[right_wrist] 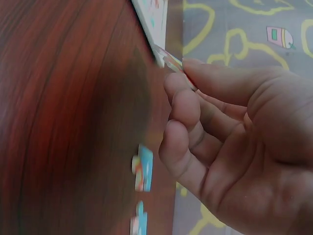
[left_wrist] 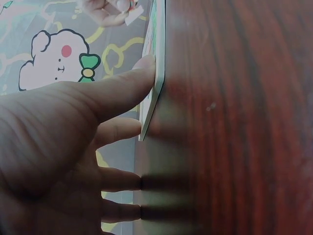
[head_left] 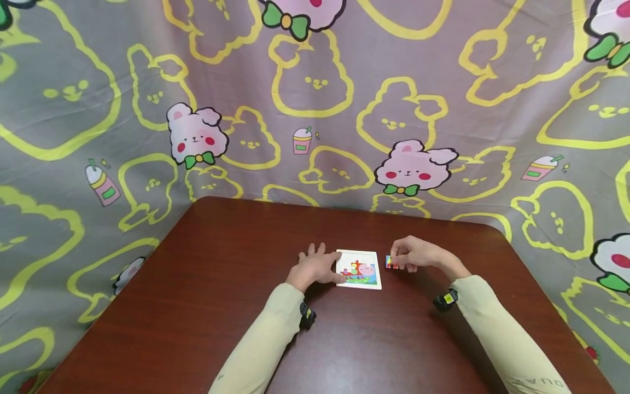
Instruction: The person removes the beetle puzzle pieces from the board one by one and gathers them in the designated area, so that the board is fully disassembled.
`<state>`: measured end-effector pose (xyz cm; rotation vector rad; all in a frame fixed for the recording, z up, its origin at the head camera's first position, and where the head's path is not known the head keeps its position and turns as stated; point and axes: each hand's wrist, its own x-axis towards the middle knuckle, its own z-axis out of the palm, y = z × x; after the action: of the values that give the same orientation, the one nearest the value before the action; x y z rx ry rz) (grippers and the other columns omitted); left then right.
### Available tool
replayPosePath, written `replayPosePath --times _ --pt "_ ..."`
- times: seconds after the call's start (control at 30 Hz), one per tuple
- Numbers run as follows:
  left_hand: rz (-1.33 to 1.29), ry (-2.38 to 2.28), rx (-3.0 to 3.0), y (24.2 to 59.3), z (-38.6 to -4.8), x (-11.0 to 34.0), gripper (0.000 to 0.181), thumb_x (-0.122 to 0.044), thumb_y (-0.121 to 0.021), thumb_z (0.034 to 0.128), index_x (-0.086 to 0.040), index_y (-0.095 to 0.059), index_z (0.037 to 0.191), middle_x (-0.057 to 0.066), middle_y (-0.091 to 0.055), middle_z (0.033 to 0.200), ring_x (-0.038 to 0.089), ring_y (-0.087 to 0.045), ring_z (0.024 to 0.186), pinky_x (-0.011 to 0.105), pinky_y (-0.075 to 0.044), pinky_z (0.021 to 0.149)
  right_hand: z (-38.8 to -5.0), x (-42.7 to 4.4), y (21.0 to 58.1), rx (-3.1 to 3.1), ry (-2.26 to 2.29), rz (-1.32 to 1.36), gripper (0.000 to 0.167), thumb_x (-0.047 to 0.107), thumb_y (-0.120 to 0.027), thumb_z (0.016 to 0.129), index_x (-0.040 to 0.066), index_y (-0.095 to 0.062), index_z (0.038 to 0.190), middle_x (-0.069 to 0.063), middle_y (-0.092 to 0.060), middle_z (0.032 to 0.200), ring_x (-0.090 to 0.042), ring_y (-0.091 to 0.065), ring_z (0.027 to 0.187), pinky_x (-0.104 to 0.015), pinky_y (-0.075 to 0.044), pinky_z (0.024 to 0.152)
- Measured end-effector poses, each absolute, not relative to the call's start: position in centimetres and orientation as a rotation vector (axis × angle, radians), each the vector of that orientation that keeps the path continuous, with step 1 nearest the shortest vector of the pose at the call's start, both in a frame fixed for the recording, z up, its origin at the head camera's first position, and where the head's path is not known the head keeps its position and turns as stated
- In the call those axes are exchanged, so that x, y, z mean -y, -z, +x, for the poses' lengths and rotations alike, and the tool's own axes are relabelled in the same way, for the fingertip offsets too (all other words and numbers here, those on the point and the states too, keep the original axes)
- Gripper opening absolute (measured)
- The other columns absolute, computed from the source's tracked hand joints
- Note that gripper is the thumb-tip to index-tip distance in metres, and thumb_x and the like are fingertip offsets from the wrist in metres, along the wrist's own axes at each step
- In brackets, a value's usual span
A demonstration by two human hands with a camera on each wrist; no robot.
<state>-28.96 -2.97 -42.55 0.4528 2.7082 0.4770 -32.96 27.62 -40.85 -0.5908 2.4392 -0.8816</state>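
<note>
A square puzzle tray (head_left: 351,259) with a white rim lies on the table. Pieces in its lower part form a cartoon picture with a pink head, a red shape and green grass; the upper left shows bare white. My left hand (head_left: 315,268) rests at its left side, fingers spread and fairly straight, the thumb (left_wrist: 139,73) on the rim and the index fingertip touching the corner. To the right of the tray, my right hand (head_left: 415,254) pinches a colourful puzzle piece (right_wrist: 172,62) between thumb and fingers. The fingers hide part of that piece.
In the right wrist view, a loose puzzle piece (right_wrist: 144,169) lies on the dark wooden table (head_left: 221,262), with another piece (right_wrist: 139,223) further along. A patterned cloth (head_left: 315,131) hangs around the table's far and side edges.
</note>
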Motion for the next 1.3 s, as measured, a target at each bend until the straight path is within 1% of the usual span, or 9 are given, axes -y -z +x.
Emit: replayPosePath --times 0.13,0.27,0.53,0.67,0.87,1.17,1.3 --pt "0.452 -0.476 -2.715 42.6 -29.0 2.8 0.075 -0.054 -0.066 0.088 -0.031 -0.036 0.153 0.018 -0.016 0.164 0.046 -0.008 0.15 0.065 -0.014 0.117 -32.7 -29.1 40.7 -2.427 0.872 -0.57 0.01 0.013 -0.066 0.094 0.004 -0.062 0.092 -0.009 -0.063 0.072 -0.016 -0.055 0.054 -0.031 -0.049 0.05" --pt "0.453 -0.478 -2.72 42.6 -29.0 2.8 0.075 -0.054 -0.066 0.088 -0.031 -0.036 0.153 0.019 -0.016 0.164 0.047 -0.008 0.15 0.065 -0.015 0.117 -32.5 -30.2 40.5 -2.404 0.883 -0.569 0.016 0.014 -0.067 0.093 0.001 -0.058 0.094 -0.01 -0.063 0.072 -0.015 -0.054 0.054 -0.03 -0.048 0.05" --pt "0.457 -0.444 -2.726 42.5 -29.2 2.9 0.074 -0.055 -0.064 0.0889 -0.031 -0.036 0.153 0.019 -0.016 0.164 0.047 -0.008 0.15 0.065 -0.016 0.117 -32.4 -31.7 40.3 -2.392 0.813 -0.536 0.014 0.01 -0.067 0.092 -0.001 -0.058 0.091 -0.009 -0.063 0.071 -0.015 -0.053 0.052 -0.026 -0.047 0.047" --pt "0.454 -0.44 -2.729 42.5 -29.2 2.8 0.074 -0.055 -0.065 0.0887 -0.031 -0.036 0.152 0.019 -0.017 0.164 0.047 -0.009 0.15 0.065 -0.016 0.116 -32.4 -32.0 40.5 -2.402 0.772 -0.496 0.014 0.011 -0.066 0.093 -0.001 -0.059 0.09 -0.007 -0.061 0.066 -0.012 -0.05 0.047 -0.025 -0.045 0.045" --pt "0.456 -0.44 -2.731 42.4 -29.3 2.7 0.074 -0.054 -0.065 0.0887 -0.031 -0.037 0.152 0.019 -0.017 0.163 0.047 -0.009 0.15 0.065 -0.017 0.116 -32.4 -32.2 40.7 -2.422 0.718 -0.44 0.019 0.017 -0.067 0.094 0.002 -0.056 0.088 -0.004 -0.059 0.062 -0.01 -0.048 0.044 -0.025 -0.045 0.044" --pt "0.45 -0.436 -2.731 42.5 -29.3 2.7 0.073 -0.055 -0.064 0.0891 -0.031 -0.036 0.153 0.019 -0.017 0.163 0.047 -0.009 0.15 0.065 -0.017 0.116 -32.5 -32.0 40.9 -2.427 0.7 -0.369 0.023 0.02 -0.066 0.094 0.004 -0.051 0.086 -0.006 -0.058 0.064 -0.013 -0.048 0.047 -0.025 -0.044 0.046" --pt "0.448 -0.444 -2.718 42.6 -29.3 2.7 0.074 -0.054 -0.064 0.0892 -0.031 -0.035 0.153 0.019 -0.016 0.164 0.047 -0.008 0.15 0.065 -0.016 0.116 -32.3 -31.9 40.9 -2.451 0.667 -0.342 0.026 0.022 -0.069 0.092 0.005 -0.051 0.084 -0.004 -0.057 0.063 -0.013 -0.047 0.048 -0.025 -0.042 0.047"
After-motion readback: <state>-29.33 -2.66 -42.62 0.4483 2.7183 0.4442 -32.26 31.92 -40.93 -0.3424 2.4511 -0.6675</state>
